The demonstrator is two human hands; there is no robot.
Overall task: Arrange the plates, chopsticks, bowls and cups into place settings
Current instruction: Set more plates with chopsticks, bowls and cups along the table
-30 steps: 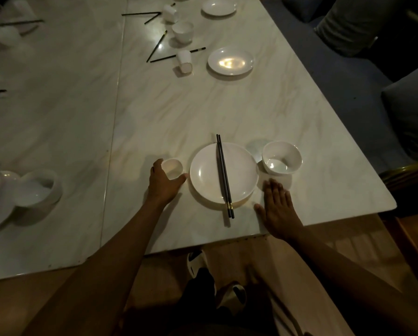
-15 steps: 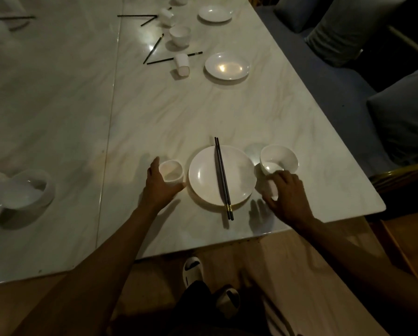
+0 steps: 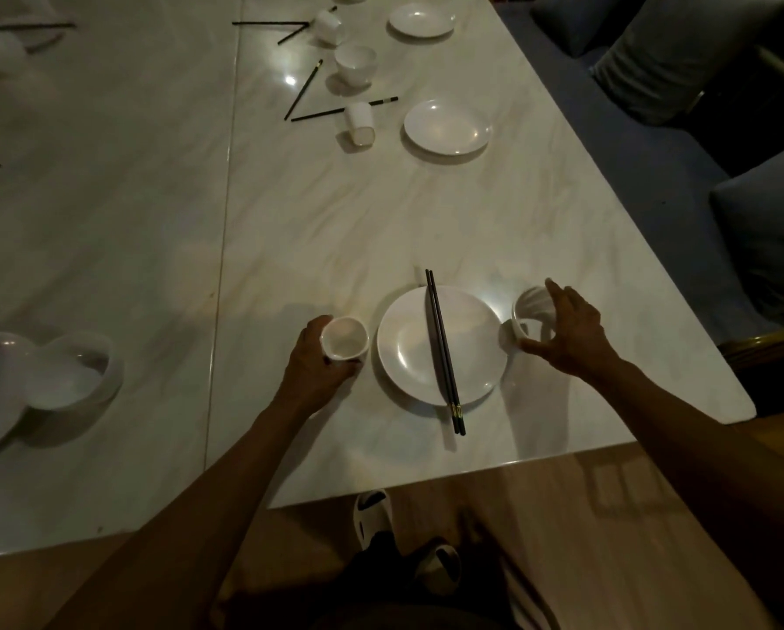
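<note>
A white plate (image 3: 408, 352) lies near the table's front edge with a pair of black chopsticks (image 3: 443, 350) laid across it. My left hand (image 3: 312, 363) grips a small white cup (image 3: 344, 344) just left of the plate. On the plate's right, my right hand (image 3: 567, 334) holds a white bowl (image 3: 531, 309) by its rim; the bowl is blurred and looks tilted. Farther up the table lie a second plate (image 3: 447, 127), a tipped cup (image 3: 361, 123), a bowl (image 3: 356, 63) and loose chopsticks (image 3: 335, 112).
A third plate (image 3: 422, 20) and another tipped cup (image 3: 327, 27) sit at the far end. A bowl (image 3: 74, 370) and dish lie at the left on the adjoining marble table (image 3: 108, 197). Cushioned seating (image 3: 681, 52) runs along the right edge.
My right hand rose from lying flat on the table, reached right and took hold of the bowl, now tilted. My left hand stayed on the cup.
</note>
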